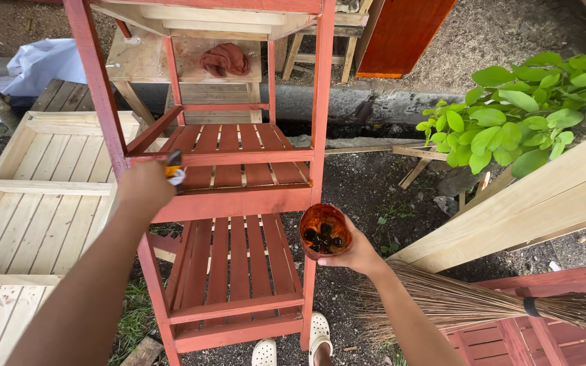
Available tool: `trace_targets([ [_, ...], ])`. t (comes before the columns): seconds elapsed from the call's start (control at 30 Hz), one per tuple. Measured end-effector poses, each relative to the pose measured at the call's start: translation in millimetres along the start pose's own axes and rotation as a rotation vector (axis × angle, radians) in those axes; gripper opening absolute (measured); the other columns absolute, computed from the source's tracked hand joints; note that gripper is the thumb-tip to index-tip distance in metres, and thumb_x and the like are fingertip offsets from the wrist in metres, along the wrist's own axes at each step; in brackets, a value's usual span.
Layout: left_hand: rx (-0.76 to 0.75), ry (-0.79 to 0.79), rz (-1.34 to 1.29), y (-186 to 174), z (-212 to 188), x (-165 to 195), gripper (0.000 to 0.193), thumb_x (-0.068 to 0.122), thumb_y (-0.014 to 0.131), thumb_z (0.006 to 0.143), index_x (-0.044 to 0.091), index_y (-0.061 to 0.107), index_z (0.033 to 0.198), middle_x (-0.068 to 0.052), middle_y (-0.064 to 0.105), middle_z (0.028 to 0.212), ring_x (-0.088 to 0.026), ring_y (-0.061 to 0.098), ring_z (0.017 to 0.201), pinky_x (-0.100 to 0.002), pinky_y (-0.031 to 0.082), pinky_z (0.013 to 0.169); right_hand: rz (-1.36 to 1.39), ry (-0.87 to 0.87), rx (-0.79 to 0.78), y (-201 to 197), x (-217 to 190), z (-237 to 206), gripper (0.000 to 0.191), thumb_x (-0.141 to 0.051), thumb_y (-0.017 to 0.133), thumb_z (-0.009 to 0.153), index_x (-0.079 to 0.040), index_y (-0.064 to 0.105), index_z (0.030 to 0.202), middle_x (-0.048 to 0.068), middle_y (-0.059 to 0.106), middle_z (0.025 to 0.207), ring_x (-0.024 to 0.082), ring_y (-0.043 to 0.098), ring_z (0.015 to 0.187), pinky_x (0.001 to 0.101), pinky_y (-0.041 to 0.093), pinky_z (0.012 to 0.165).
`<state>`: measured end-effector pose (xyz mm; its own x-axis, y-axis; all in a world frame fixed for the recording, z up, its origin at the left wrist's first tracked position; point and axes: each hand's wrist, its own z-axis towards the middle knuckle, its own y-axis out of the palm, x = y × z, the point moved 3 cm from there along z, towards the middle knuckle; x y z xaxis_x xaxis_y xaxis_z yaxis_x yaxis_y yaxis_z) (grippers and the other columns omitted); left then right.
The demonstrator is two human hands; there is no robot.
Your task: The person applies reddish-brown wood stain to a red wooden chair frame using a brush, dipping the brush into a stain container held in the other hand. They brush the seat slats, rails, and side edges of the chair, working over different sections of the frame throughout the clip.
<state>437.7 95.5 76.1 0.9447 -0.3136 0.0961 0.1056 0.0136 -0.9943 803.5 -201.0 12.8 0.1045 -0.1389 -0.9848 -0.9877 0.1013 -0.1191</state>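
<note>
Gripping a mostly hidden brush (174,169), the left hand (145,184) faces the right hand (355,256) cupping a stain-filled cup (324,231).

the slatted wooden rack (239,203) wears a matt red stain, thin enough that grain shows through. the cup (324,230) in the right hand (357,256) looks like clear plastic, smeared glossy orange-red inside. beside the rack, the pallet-like frames (49,183) are bare, pale, unfinished wood. a rust-coloured cloth (225,59) lies crumpled on raw planks. the broom (469,301) is a bundle of dry, stiff fibres. the ground is rough, dark soil.
</note>
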Motion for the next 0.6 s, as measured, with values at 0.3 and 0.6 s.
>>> trace_targets([
  [0.3,0.346,-0.312,-0.591,-20,-38,17,0.042,0.032,0.090,0.075,-0.003,0.070,0.088,-0.019,0.073,0.079,-0.033,0.073,0.071,-0.044,0.058,0.065,0.067,-0.065,-0.032,19,4,-2,0.112,-0.011,0.097,0.056,-0.008,0.040,0.152,0.008,0.059,0.143,0.024,0.056,0.136,0.0418,0.046,0.116],
  [0.6,0.242,-0.742,-2.365,79,-58,230,0.024,0.002,0.072,0.084,-0.002,0.061,0.104,-0.013,0.071,0.094,-0.024,0.074,0.075,-0.043,0.067,0.061,0.035,-0.121,0.159,-31,9,-20,0.108,-0.011,0.099,0.055,-0.006,0.044,0.148,0.010,0.060,0.140,0.027,0.057,0.133,0.0433,0.044,0.116],
])
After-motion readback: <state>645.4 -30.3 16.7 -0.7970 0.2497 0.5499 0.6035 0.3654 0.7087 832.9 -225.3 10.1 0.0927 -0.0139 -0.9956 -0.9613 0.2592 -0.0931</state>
